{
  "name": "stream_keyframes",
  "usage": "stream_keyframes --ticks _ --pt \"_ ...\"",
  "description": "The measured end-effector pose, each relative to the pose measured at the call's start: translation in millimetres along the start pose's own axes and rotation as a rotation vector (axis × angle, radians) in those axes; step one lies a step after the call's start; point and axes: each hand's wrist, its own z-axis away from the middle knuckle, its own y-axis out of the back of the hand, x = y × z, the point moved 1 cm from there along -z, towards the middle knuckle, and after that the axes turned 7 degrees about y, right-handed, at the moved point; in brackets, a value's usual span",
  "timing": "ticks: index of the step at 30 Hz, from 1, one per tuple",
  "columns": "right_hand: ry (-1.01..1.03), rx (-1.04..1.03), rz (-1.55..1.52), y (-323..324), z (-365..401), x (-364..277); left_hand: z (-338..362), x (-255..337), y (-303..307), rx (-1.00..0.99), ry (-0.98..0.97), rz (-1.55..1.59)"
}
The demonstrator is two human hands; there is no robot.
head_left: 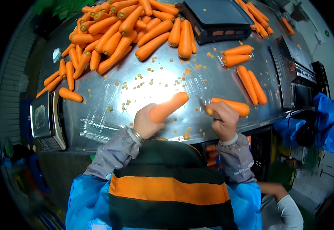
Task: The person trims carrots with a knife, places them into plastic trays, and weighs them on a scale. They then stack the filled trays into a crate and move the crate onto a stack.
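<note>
A large carrot [169, 108] is gripped in my left hand [147, 122], its thick end pointing up and to the right. To its right, my right hand [225, 119] is closed round a small tool [208, 110] that is mostly hidden by the fingers. Another carrot [234, 106] lies on the metal table [136, 82] just behind my right hand. Bits of carrot peel and round slices are scattered between and beyond the hands. Clear plastic trays [101, 128] lie left of my left hand.
A big carrot pile [115, 34] fills the back left. Scales stand at the back [218, 19], the left edge [48, 120] and the right [293, 69]. Pairs of carrots [252, 85] lie at the right. Another person's arm [276, 189] shows at the lower right.
</note>
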Motion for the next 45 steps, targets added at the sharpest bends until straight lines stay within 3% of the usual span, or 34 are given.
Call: stream_keyframes --ticks 3,13,16,19,22,23,25,27,30,32,33,34,36,38,40,41,42,44,45 --pt "0.106 -0.033 0.077 -18.6 -7.1 -10.0 11.7 3.0 2.6 0.025 0.053 -0.051" --pt "0.085 -0.056 0.132 -30.5 -13.5 -25.6 22.0 8.8 3.0 0.049 -0.015 -0.073" --pt "0.05 -0.056 0.203 -31.4 4.6 -2.0 23.7 3.8 5.2 0.017 -0.012 -0.037" --pt "-0.115 -0.138 0.216 -27.3 35.7 19.6 27.5 13.1 15.4 0.021 -0.058 -0.128" --pt "-0.29 -0.046 -0.068 -21.9 43.8 11.9 25.9 7.7 14.1 0.02 0.007 -0.156" --pt "-0.212 0.011 -0.101 -23.5 50.8 19.2 25.3 6.1 12.9 0.009 0.01 -0.176" --pt "-0.369 0.006 -0.312 -11.9 39.8 -5.6 23.4 4.9 7.2 -0.026 0.005 -0.217" --pt "-0.442 0.046 -0.504 -12.0 40.5 -18.5 18.0 11.7 -4.8 -0.065 -0.087 -0.331" --pt "-0.401 -0.024 -0.439 -4.5 55.4 -8.2 5.6 31.1 -31.9 -0.098 -0.264 -0.425" --pt "-0.586 0.091 -0.501 21.7 65.1 11.9 -9.8 59.1 -48.5 -0.156 -0.368 -0.379" --pt "-0.808 0.171 -0.624 36.1 73.7 21.1 -19.2 67.1 -57.9 -0.181 -0.398 -0.283" --pt "-0.907 0.226 -0.697 49.3 86.1 39.3 -28.4 72.3 -65.9 -0.205 -0.43 -0.188" --pt "-0.94 0.389 -0.858 64.0 102.2 70.5 -45.5 70.9 -83.2 -0.189 -0.484 -0.183" --pt "-0.97 0.405 -0.859 69.9 110.7 89.5 -53.1 61.5 -96.7 -0.181 -0.481 -0.197" --pt "-1.02 0.358 -0.553 65.7 111.2 92.5 -55.0 60.4 -97.4 -0.178 -0.42 -0.229" --pt "-1.039 0.335 -0.398 63.5 111.5 94.2 -53.9 58.2 -95.8 -0.272 -0.217 -0.23" --pt "-0.825 0.314 -0.136 63.4 112.8 99.2 -55.8 43.5 -99.0 -0.199 -0.278 -0.268" --pt "-0.39 0.245 0.373 59.9 120.9 104.3 -55.3 32.1 -97.0 -0.234 -0.219 -0.224" --pt "-0.533 0.138 0.367 58.2 113.5 85.8 -53.8 30.3 -94.9 -0.237 -0.206 -0.237"
